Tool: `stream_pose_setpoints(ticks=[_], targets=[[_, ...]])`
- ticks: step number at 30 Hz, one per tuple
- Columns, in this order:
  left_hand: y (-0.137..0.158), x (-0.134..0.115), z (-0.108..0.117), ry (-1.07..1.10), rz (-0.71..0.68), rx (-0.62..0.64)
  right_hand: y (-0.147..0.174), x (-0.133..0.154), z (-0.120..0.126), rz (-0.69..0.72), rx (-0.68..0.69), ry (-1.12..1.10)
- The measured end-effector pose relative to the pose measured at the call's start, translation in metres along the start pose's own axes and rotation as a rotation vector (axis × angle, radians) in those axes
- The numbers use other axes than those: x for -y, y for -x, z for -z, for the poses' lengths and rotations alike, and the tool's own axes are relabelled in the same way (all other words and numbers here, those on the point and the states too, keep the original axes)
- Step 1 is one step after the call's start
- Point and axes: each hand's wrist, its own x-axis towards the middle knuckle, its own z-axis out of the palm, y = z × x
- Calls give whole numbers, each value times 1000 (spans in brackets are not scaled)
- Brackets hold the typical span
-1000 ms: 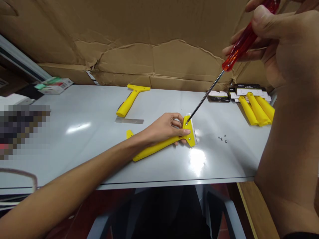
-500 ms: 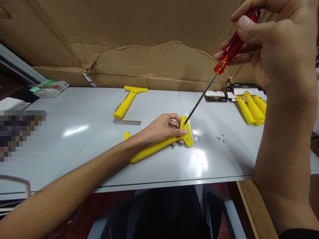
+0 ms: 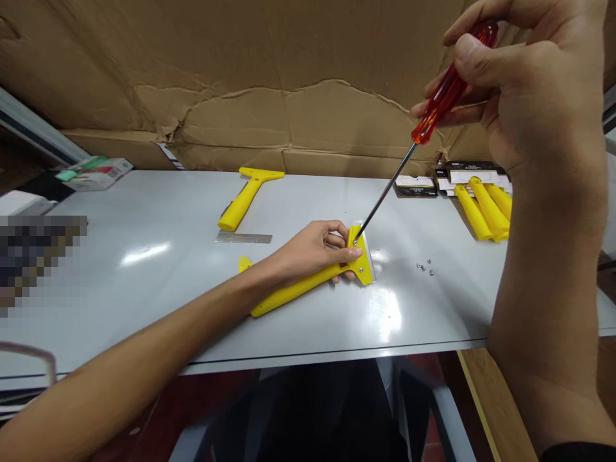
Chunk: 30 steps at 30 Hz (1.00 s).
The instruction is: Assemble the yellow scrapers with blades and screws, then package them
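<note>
My left hand point(image 3: 330, 247) is closed around the neck of a yellow scraper point(image 3: 293, 292), just behind its head. A thin metal blade edge shows along the head's right side, with two screws in the head. In my right hand point(image 3: 520, 83), held high at the right, is a screwdriver point(image 3: 436, 109) with a clear red handle. Its shaft slants down to the left, and the tip meets the upper screw point(image 3: 355, 242). Several small loose screws point(image 3: 423, 267) lie on the table to the right of the scraper head.
Behind the left hand lie a second yellow scraper point(image 3: 248, 199) and a flat metal blade point(image 3: 244, 238). Yellow handles point(image 3: 488, 208) in black-and-white packaging sit at the back right. A cardboard sheet point(image 3: 289, 64) stands along the back of the grey table point(image 3: 144, 301); a small box point(image 3: 99, 173) is at the left.
Both hands keep their holds, and the screwdriver tip stays on the upper screw. Only a very slight shift of the view and of the right hand shows.
</note>
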Motion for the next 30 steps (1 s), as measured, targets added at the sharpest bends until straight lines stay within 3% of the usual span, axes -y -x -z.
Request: stream_pose_setpoints(ticks=[30], targets=[[2,0,-1,21,-20,36,-2,7,2,34,-63,15]])
